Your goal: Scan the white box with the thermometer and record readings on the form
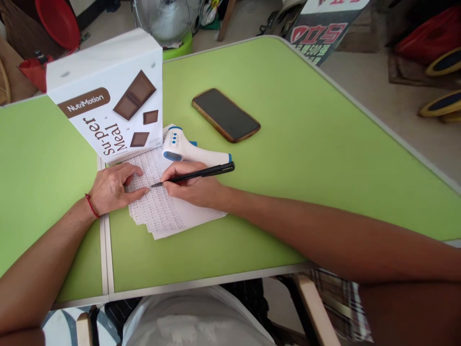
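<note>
In my right hand [194, 187] is a black pen [212, 170], gripped near its tip, which points at the written sheets. The sheets of paper [194, 216] lie in a slightly fanned stack, their left part covered with dense rows of handwriting. My left hand [115, 187] rests at the left edge of the paper with thumb and fingers apart, the thumb close to the pen tip. A red cord circles the left wrist. Just beyond my right hand lies a white and blue infrared thermometer [194, 151], partly over the paper.
A white NutriMotion box [126, 129] stands behind my left hand. Farther back on the green folding table [306, 158] lies a smartphone [226, 115], its screen dark. A metal seam crosses the table at left. A fan [167, 19] stands beyond the far edge.
</note>
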The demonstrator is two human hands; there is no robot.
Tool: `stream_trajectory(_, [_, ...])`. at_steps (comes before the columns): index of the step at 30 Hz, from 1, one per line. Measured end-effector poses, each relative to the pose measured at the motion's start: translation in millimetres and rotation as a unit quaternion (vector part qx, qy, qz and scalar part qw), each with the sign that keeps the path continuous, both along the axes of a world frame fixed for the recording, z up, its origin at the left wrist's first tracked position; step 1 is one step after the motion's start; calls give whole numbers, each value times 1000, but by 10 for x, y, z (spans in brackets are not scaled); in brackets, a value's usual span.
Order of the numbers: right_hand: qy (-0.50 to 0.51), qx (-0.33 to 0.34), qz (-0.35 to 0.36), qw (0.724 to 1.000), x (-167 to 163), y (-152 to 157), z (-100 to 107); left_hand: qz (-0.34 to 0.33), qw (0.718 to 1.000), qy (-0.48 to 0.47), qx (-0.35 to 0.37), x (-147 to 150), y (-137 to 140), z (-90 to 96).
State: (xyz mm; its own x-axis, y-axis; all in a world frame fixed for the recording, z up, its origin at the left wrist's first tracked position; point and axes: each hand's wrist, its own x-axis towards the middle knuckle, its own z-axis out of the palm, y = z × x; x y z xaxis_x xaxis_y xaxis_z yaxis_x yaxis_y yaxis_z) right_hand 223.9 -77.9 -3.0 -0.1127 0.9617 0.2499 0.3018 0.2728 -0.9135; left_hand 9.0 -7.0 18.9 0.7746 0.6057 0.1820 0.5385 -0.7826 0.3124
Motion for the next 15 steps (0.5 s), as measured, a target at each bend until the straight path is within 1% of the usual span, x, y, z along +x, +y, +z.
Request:
stream_trajectory(3, [1,6,4,1000,4,1,-6,0,1000,-3,1,5,-5,-2])
stream_trajectory(8, [-2,0,-14,1000,8,12,-13,5,1000,5,-1,13,-7,-1])
stream_trajectory(15, [1,7,-6,1000,21,16,-11,6,1000,3,-2,7,-6,-4])
